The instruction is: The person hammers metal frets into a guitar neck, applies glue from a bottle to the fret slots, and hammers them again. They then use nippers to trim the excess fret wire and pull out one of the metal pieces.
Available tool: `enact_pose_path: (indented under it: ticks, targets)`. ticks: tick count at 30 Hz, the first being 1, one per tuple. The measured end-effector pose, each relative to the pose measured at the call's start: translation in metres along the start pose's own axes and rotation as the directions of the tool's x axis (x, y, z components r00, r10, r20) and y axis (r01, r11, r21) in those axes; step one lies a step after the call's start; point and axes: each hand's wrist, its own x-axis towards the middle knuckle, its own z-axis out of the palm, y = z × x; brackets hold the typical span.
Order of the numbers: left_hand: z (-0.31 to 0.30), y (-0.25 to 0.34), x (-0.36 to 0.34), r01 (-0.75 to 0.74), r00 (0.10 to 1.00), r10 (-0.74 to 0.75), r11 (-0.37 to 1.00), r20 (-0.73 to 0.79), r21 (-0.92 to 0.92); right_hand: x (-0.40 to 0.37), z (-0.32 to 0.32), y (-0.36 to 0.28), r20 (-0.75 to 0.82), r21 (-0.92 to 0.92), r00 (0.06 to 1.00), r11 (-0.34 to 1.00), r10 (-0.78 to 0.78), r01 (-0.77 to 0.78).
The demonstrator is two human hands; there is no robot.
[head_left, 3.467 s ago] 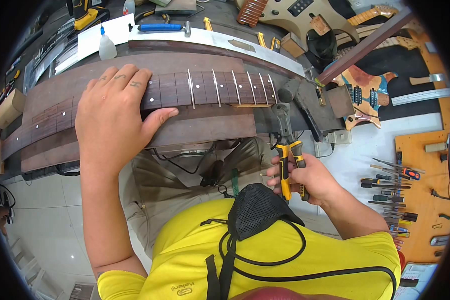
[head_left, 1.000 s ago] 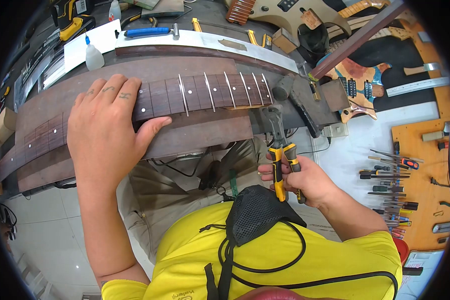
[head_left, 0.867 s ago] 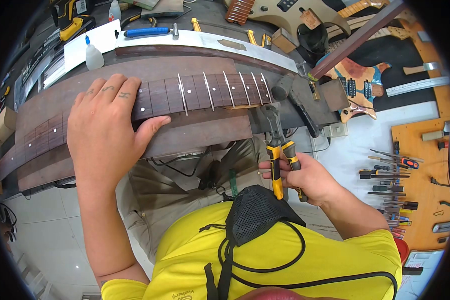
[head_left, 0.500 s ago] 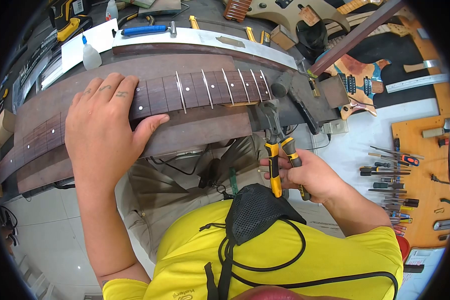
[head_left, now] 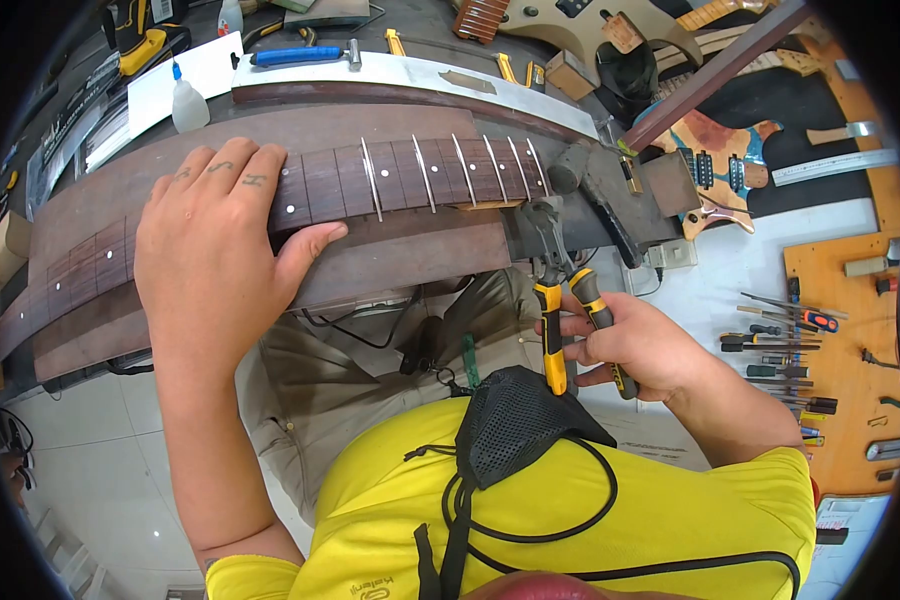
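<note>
Rosewood fretboard [head_left: 410, 175] lying along the near edge of the bench [head_left: 425, 30] on a brown board [head_left: 400, 262], pinned under left hand [head_left: 215, 260], grip clasped across its width. Right hand [head_left: 635, 345], grip closed round yellow-handled nippers [head_left: 560, 300], head at the bench's near edge just beside the fretboard's right end.
</note>
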Motion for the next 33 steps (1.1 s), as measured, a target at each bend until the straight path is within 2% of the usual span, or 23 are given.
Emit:
enact_pose_path:
  ticks: [5,7,15,23,25,33]
  targets:
    - [0.001,-0.002,-0.001,-0.009,1.000,0.009,1.000,-0.015,-0.014,-0.005,0.000,-0.007,-0.035,-0.006,0.999,1.000,0.014,-0.014]
    - [0.002,-0.002,-0.001,-0.012,1.000,0.012,1.000,-0.023,-0.009,-0.008,-0.001,-0.013,0.024,0.049,0.999,0.998,0.037,-0.038]
    - [0.001,-0.003,-0.002,-0.017,0.999,0.016,0.999,-0.037,-0.042,-0.012,0.004,-0.016,-0.001,0.044,0.999,0.998,0.044,-0.044]
    - [0.003,-0.004,-0.002,-0.032,0.998,0.030,0.999,-0.052,-0.032,-0.005,0.006,-0.006,-0.002,0.145,1.000,0.989,0.006,-0.006]
    - [0.002,-0.004,-0.002,-0.030,0.999,0.028,0.999,-0.047,-0.045,-0.003,0.004,-0.003,0.032,0.105,0.997,0.992,-0.069,0.065]
    - [0.001,-0.005,0.000,-0.015,1.000,0.014,0.999,-0.024,-0.048,-0.003,0.013,-0.004,0.023,0.172,0.999,0.985,-0.026,0.022]
